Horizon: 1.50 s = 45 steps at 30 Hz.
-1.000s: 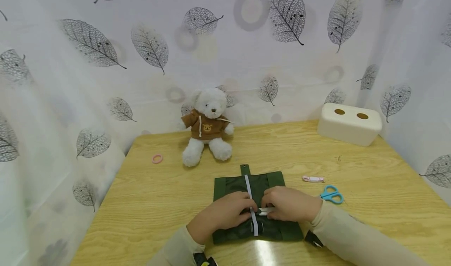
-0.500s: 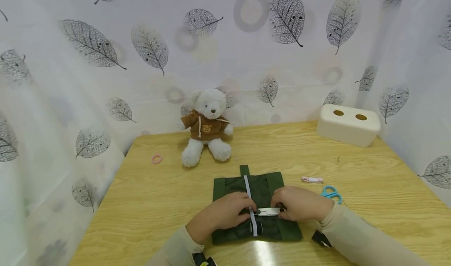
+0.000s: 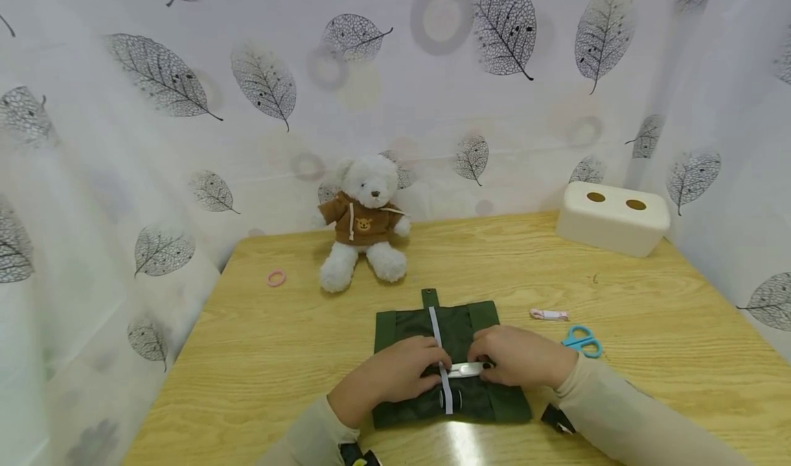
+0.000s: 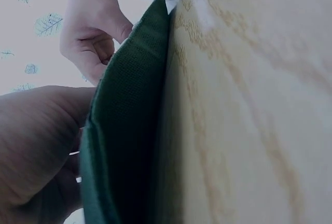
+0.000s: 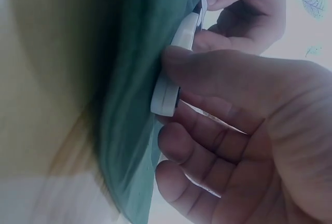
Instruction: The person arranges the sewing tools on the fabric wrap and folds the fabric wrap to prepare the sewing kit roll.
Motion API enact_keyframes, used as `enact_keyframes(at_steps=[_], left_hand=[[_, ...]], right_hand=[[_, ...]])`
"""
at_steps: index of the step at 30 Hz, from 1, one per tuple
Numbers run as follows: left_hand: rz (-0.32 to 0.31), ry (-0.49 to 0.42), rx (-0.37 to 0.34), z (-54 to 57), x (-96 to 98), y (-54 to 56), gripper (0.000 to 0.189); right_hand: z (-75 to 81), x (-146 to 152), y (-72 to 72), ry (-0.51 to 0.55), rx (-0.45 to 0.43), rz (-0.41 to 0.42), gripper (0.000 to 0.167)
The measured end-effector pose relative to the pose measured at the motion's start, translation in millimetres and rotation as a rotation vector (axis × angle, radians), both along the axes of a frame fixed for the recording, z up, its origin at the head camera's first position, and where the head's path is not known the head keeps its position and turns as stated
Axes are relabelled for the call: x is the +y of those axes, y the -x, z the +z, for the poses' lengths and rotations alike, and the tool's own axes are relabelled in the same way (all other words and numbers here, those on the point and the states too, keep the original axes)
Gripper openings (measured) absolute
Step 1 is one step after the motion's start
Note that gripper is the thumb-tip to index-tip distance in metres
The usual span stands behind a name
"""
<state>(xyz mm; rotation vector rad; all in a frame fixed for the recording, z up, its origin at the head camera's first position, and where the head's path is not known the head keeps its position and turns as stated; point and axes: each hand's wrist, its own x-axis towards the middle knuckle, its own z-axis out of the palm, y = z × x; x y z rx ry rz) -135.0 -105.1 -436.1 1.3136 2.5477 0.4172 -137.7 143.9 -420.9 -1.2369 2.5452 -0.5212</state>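
A dark green fabric roll-up pouch (image 3: 457, 329) lies spread on the wooden table, with a white elastic band (image 3: 435, 329) running down its middle. My left hand (image 3: 402, 370) pinches the band from the left. In the right wrist view the band (image 5: 203, 7) is lifted off the fabric by those fingers. A slim white tool with a grey slot (image 3: 465, 370) lies across the pouch, its left end at the band. My right hand (image 3: 522, 357) pinches its right end between thumb and fingers. Below it, a dark spool with pale rims (image 3: 456, 400) sits under the band.
Blue-handled scissors (image 3: 582, 342) and a folded pink-white tape (image 3: 548, 314) lie right of the pouch. A white teddy bear in a brown hoodie (image 3: 364, 222) sits behind. Farther out are a pink ring (image 3: 276, 278) and a cream box with two holes (image 3: 608, 222).
My right hand has shifted right along the white tool, then slightly left with it. The tool's dark left tip has slid under the band. My left hand stays in place.
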Motion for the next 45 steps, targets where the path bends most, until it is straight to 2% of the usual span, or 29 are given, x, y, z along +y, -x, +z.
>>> enact_keyframes(at_steps=[15,20,25,33,41,45], left_hand=[[-0.024,-0.001,0.035,-3.8,5.5,0.8,0.021],[-0.021,-0.016,0.018,-3.6,5.3,1.3,0.021],[0.009,-0.025,-0.032,-0.3,1.6,2.9,0.024],[0.030,-0.007,-0.052,7.2,-6.8,12.0,0.026],[0.014,0.038,-0.020,9.6,-7.9,21.5,0.026],[-0.002,0.050,-0.011,11.7,-5.8,28.1,0.025]], right_hand=[[-0.5,-6.3,-0.6,-0.002,-0.007,0.015,0.011],[1.8,-0.5,-0.5,0.033,-0.028,-0.011,0.009],[4.1,12.0,2.1,0.048,-0.002,-0.053,0.018],[0.4,38.5,2.9,0.077,0.020,-0.126,0.013],[-0.1,71.6,0.5,0.097,0.050,-0.233,0.010],[-0.9,82.1,-0.5,0.102,0.096,-0.241,0.007]])
